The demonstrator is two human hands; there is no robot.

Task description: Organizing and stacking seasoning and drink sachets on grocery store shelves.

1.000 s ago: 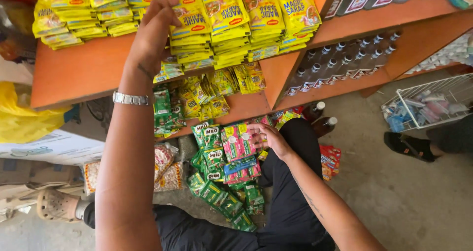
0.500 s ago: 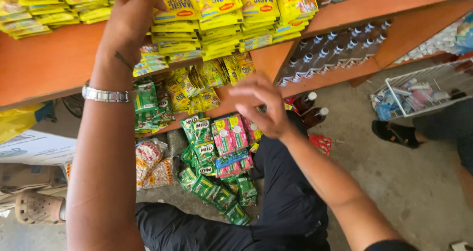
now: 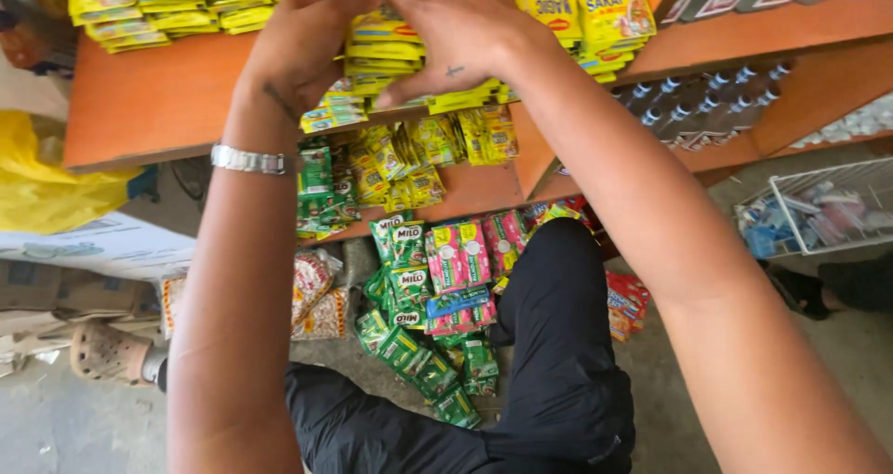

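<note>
Yellow sachets point(image 3: 409, 51): stacked on far orange shelf point(image 3: 149, 102). Left hand point(image 3: 302, 41) and right hand point(image 3: 456, 27): fingers spread flat, pressing stack's two sides, gripping nothing. Handling: squeeze evenly, square the edges. Green packets point(image 3: 409, 279): near, on lap.

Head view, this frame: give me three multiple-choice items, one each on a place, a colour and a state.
1. Where do both hands rest?
A. on the stack of yellow sachet packets on the orange wooden shelf
B. in the white wire basket
C. on the floor

2. What colour are the sachet strips lying on the person's lap?
A. blue and white
B. green and pink
C. all black

3. What does the left wrist wear?
A. nothing
B. a cloth band
C. a silver metal watch

Answers: A, left hand and right hand press the stack of yellow sachet packets; B, the sachet strips show green and pink; C, the silver metal watch circles the wrist.
</note>
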